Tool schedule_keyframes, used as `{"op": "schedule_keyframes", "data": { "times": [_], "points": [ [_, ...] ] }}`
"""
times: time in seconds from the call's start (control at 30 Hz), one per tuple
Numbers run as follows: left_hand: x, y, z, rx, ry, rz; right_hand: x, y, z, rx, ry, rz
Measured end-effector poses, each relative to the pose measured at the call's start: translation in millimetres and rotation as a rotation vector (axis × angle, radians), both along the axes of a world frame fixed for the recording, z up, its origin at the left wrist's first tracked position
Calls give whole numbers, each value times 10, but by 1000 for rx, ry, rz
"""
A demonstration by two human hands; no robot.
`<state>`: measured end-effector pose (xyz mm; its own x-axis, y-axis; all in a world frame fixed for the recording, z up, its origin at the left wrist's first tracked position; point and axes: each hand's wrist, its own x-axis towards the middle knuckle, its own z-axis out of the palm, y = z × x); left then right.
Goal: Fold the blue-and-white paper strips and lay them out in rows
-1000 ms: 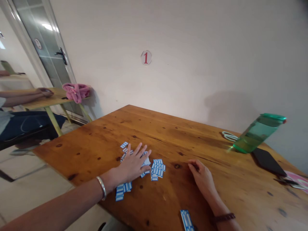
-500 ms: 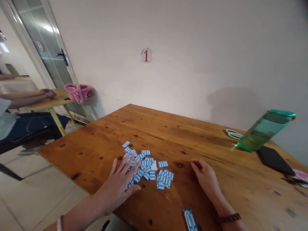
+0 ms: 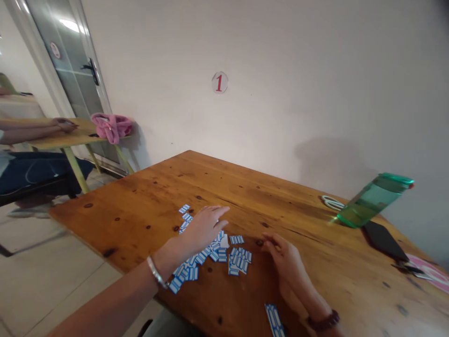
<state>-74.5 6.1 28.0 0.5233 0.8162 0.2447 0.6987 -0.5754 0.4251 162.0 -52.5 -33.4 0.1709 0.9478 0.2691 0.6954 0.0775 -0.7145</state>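
Closest to me, at the bottom edge of my view, a blue-and-white strip [image 3: 274,320] lies on the wooden table [image 3: 224,180]. Next to it, my right wrist wears a dark bracelet [image 3: 324,321]. My right grip [image 3: 286,260] rests low near a knot in the wood, fingers curled and thumb near the index finger; I cannot tell whether anything is pinched inside. My left grip [image 3: 200,230], behind a silver bangle [image 3: 157,272], is released, fingers extended flat over the scattered blue-and-white cards [image 3: 201,256]; I can't see whether the palm touches them. These spread out from under my left forearm and past my fingers. Between my hands lie a small overlapping cluster [image 3: 240,260] and, just beyond it, a separate card [image 3: 236,239].

Further right are a pink sheet [image 3: 433,275], a flat black case [image 3: 384,239], a green bottle [image 3: 373,201] just beside it, and a white cable [image 3: 331,202]. Beyond, a pink cloth [image 3: 111,126] sits on another table, where another person's hands [image 3: 65,125] rest.
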Motion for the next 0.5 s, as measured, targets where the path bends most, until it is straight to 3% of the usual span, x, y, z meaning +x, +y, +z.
{"op": "schedule_keyframes", "data": {
  "times": [0.17,0.3,0.5],
  "points": [
    [125,206,-189,-44,-168,-61,-296,2,212,-86,-278,302],
    [43,244,-315,-63,-130,-55,-449,50,244,-125,-454,318],
    [-42,272,-272,-68,-91,-16,-523,16,195,-197,-542,281]
  ]
}}
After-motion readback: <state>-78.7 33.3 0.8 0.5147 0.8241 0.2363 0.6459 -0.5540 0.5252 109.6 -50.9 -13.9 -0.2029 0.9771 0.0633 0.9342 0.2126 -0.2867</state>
